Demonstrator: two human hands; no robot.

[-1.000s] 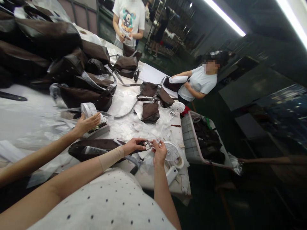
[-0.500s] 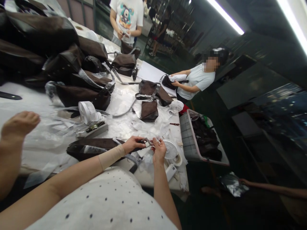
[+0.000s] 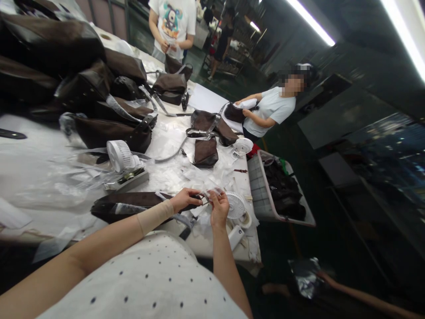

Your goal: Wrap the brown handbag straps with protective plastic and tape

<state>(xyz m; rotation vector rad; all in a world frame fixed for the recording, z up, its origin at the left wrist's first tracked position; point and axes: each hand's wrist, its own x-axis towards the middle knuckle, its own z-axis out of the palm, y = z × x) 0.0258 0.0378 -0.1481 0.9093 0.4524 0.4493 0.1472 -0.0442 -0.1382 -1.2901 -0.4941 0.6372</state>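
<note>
Head view, single frame logged. The left hand (image 3: 186, 199), with a beige elastic sleeve (image 3: 154, 217) on the forearm, and the right hand (image 3: 219, 209) meet above the near end of the table, fingers curled and closed from both sides on a small metal buckle (image 3: 207, 195) in clear plastic film; fingertips partly hide it, so its exact form cannot be told. The buckle is held in the air, just above a dark brown leather bag (image 3: 128, 203) lying flat with a film-covered strap (image 3: 181, 219). Beside the right hand stand a small white desk fan (image 3: 235, 205) and a white tape roll (image 3: 246, 220). Progress, as far as visible: a second brown leather bag (image 3: 206, 153) lies mid-table among loose film scraps, more brown leather bags (image 3: 49, 33) are heaped on the far left, and dark goods (image 3: 282, 195) fill a pink-rimmed grey crate (image 3: 292, 220). A co-worker in a pale blue T-shirt (image 3: 270, 110) holds a film-wrapped bag (image 3: 237, 110).
</note>
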